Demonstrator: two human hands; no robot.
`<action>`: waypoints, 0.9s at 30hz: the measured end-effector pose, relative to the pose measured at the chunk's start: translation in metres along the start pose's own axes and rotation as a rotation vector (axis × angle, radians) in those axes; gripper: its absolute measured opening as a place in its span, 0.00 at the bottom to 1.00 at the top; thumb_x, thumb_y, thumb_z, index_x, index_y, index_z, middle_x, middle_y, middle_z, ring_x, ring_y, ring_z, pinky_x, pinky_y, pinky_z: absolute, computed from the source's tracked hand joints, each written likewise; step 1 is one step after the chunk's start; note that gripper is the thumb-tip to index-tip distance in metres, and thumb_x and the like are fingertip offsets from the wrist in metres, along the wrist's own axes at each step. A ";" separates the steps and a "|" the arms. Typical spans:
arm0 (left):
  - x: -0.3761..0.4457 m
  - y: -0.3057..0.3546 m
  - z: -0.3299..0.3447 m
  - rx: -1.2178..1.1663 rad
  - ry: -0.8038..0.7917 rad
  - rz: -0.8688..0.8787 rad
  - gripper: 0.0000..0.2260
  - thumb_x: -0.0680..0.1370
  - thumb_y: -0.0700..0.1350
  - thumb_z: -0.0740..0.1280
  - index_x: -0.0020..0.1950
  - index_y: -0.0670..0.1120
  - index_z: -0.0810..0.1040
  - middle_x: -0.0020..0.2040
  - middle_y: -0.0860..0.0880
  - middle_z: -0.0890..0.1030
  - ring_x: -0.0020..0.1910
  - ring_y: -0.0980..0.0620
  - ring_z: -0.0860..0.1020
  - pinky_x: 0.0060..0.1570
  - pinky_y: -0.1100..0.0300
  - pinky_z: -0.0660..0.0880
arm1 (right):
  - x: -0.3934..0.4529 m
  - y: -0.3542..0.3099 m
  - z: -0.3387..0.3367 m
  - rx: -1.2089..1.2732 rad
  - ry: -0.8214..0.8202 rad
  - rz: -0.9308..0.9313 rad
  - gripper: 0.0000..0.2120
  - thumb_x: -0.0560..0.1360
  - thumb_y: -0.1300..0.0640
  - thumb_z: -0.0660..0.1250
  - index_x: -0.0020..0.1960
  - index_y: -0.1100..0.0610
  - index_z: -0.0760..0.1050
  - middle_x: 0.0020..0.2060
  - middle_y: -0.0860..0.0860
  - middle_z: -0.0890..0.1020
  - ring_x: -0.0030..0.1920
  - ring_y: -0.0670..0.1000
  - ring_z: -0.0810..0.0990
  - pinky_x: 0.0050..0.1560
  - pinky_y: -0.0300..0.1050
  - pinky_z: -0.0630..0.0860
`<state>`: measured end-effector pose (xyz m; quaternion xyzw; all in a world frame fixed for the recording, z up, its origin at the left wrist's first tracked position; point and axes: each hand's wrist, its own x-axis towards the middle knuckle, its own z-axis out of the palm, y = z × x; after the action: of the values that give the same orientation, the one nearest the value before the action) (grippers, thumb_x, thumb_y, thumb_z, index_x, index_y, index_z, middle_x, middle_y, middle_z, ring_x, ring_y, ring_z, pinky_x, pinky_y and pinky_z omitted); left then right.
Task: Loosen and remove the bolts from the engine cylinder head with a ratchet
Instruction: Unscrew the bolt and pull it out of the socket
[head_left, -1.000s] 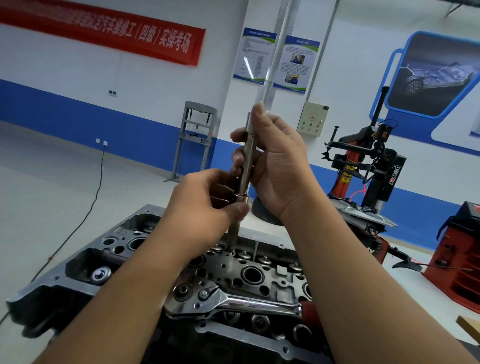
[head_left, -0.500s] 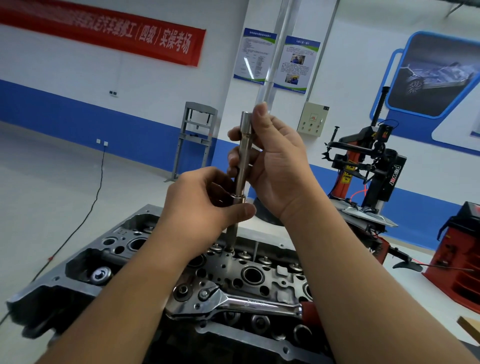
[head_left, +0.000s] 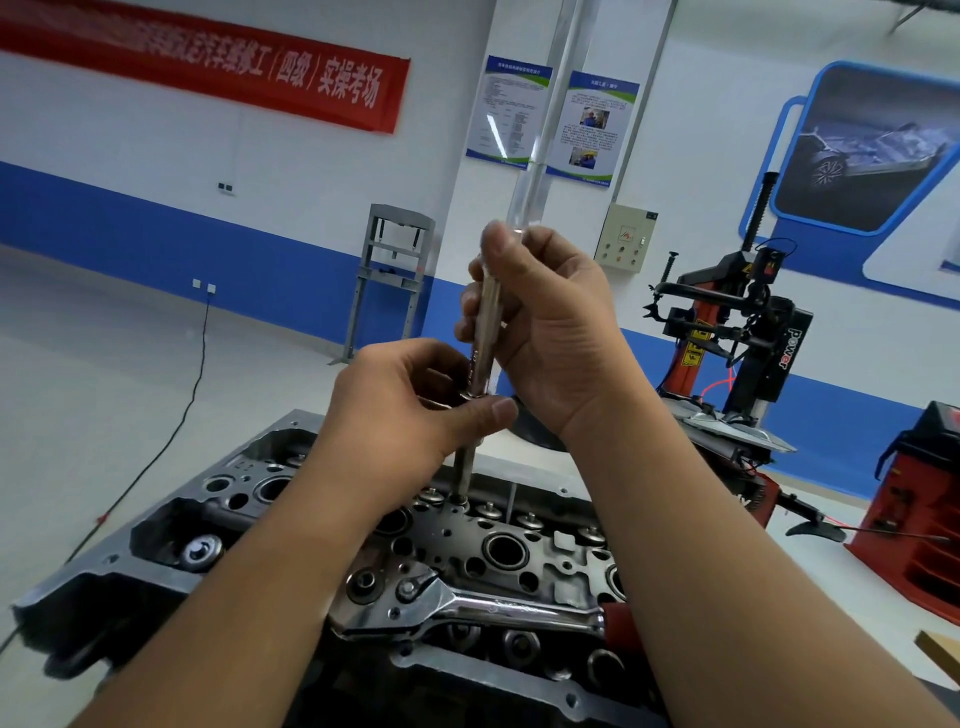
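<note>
Now | bolt (head_left: 464, 470) below left hand (head_left: 410, 410) fingers (head_left: 488, 413) | right hand (head_left: 550, 332) grips socket extension (head_left: 485, 327)

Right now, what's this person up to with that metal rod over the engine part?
A person is working on an engine cylinder head. Both hands hold a long socket extension standing upright over a bolt that sticks up from the head. The right hand grips the upper part, the left hand pinches the lower end where it meets the bolt. The ratchet lies unused across the head, nearer the camera.
</note>
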<state>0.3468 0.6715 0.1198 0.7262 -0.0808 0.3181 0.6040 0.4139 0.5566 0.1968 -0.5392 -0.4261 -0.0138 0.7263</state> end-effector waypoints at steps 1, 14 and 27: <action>0.001 -0.001 0.000 0.003 0.001 -0.001 0.21 0.59 0.61 0.78 0.47 0.52 0.85 0.41 0.50 0.87 0.40 0.50 0.87 0.46 0.44 0.85 | -0.001 0.001 0.000 -0.013 -0.009 0.000 0.10 0.75 0.54 0.74 0.46 0.59 0.76 0.38 0.53 0.82 0.35 0.52 0.80 0.37 0.51 0.80; 0.005 -0.008 0.003 -0.003 -0.018 0.023 0.06 0.76 0.45 0.78 0.48 0.53 0.83 0.40 0.54 0.87 0.39 0.55 0.86 0.47 0.49 0.84 | 0.000 0.002 0.002 0.019 -0.006 0.076 0.12 0.78 0.47 0.71 0.48 0.56 0.76 0.36 0.52 0.82 0.29 0.53 0.76 0.36 0.49 0.75; 0.008 -0.014 0.002 0.000 -0.047 0.024 0.10 0.76 0.41 0.77 0.49 0.56 0.83 0.43 0.57 0.87 0.42 0.55 0.87 0.42 0.58 0.83 | 0.000 0.000 0.003 0.017 0.035 0.086 0.17 0.78 0.43 0.69 0.51 0.57 0.72 0.36 0.53 0.83 0.28 0.53 0.76 0.32 0.48 0.75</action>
<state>0.3607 0.6750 0.1128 0.7324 -0.1038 0.3082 0.5982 0.4120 0.5590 0.1973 -0.5504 -0.3897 0.0119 0.7383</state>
